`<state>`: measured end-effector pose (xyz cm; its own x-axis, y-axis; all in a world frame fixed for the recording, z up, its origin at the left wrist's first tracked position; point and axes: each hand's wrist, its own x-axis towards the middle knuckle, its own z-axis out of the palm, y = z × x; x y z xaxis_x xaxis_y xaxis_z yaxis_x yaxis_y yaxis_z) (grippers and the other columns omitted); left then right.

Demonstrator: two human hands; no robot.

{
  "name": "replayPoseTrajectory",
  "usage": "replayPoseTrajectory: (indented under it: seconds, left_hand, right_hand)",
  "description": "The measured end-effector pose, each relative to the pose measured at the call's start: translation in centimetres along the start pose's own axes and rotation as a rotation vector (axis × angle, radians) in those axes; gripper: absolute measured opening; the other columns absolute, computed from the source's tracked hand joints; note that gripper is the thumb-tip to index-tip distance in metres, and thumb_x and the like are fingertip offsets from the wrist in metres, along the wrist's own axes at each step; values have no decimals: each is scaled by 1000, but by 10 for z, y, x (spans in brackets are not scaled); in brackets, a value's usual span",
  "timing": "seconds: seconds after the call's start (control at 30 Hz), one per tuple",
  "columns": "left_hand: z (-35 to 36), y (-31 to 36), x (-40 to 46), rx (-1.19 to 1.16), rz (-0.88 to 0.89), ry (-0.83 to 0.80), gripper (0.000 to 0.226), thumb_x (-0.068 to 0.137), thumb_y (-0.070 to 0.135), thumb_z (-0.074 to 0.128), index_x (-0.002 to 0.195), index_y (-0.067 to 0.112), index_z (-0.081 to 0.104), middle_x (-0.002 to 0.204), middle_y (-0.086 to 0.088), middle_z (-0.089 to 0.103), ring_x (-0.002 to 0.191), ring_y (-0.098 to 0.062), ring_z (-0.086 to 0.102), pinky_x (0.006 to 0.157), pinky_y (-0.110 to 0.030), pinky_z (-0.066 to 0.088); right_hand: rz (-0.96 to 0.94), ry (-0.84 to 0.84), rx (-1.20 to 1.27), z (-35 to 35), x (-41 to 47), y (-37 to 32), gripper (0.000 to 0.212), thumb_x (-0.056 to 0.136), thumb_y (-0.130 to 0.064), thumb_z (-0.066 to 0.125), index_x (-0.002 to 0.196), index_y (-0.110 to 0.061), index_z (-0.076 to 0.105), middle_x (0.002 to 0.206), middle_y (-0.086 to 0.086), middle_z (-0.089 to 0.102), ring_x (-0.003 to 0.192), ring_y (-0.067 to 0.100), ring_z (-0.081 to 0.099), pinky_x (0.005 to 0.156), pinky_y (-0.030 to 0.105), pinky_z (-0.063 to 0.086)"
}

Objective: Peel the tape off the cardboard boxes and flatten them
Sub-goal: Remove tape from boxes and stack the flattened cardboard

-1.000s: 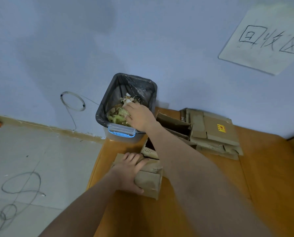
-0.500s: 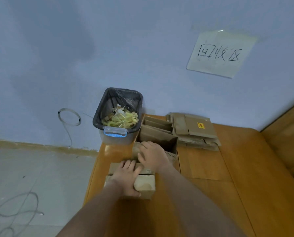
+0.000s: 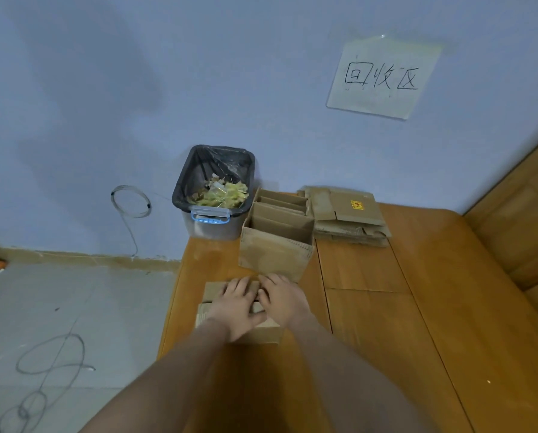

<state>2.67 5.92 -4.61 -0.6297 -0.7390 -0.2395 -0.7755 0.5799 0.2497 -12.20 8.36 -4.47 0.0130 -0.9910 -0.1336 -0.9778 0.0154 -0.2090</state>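
On the wooden table (image 3: 371, 307), our right hand (image 3: 281, 300) is back from the bin (image 3: 213, 189) — both it and our left hand (image 3: 235, 307) press flat-fingered on the small box (image 3: 267, 331), ready to flatten it.

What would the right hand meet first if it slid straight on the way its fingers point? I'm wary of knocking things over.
Probably the open cardboard box: the right hand points at its near wall, seemingly close, though depth is unclear.

A makeshift recycling corner is seen: a handwritten sign (image 3: 383, 77) taped to a bare wall, flattened cardboard (image 3: 349, 218) stacked beside a lined bin (image 3: 213, 195).
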Motion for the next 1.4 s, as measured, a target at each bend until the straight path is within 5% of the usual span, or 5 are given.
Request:
replayPoseTrajectory:
  seconds: [0.4,0.8,1.13,1.33,1.4]
  left_hand:
    - [-4,-22,1,-492,-143,19,37,100,13,48,137,11,53,149,1,43,136,-18,39,113,-27,28]
    - [-1,-43,-6,-376,-40,-353,91,93,49,55,156,20,-3,162,6,-12,149,-15,-12,120,-44,-1]
    - [26,-28,-13,-9,-46,-233,117,78,76,50,150,19,-22,156,5,-31,147,-18,-21,119,-51,-2]
    - [23,-24,-14,111,7,-78,119,77,74,54,143,26,-32,154,4,-33,143,-18,-28,119,-43,-5]
    - [21,-23,-15,157,7,-30,121,76,73,57,136,28,-39,150,3,-39,137,-19,-35,116,-43,-12]
  right_hand:
    - [-11,-10,102,11,-18,-12,52,97,-31,35,148,-18,35,154,-3,31,143,14,21,117,33,20]
    - [-99,-8,143,29,-40,-25,54,97,-29,33,150,-20,30,159,-3,19,147,10,8,119,30,2]
    - [-69,-37,-38,59,-73,-25,62,96,-37,23,154,-17,15,162,-3,-3,144,10,-21,116,42,-14]
    - [6,56,-179,56,-77,-39,58,90,-41,33,138,-15,52,148,2,43,139,17,35,115,47,9]
    - [1,35,-162,55,-66,-36,62,96,-42,30,151,-14,22,159,2,10,147,18,2,114,46,-15]
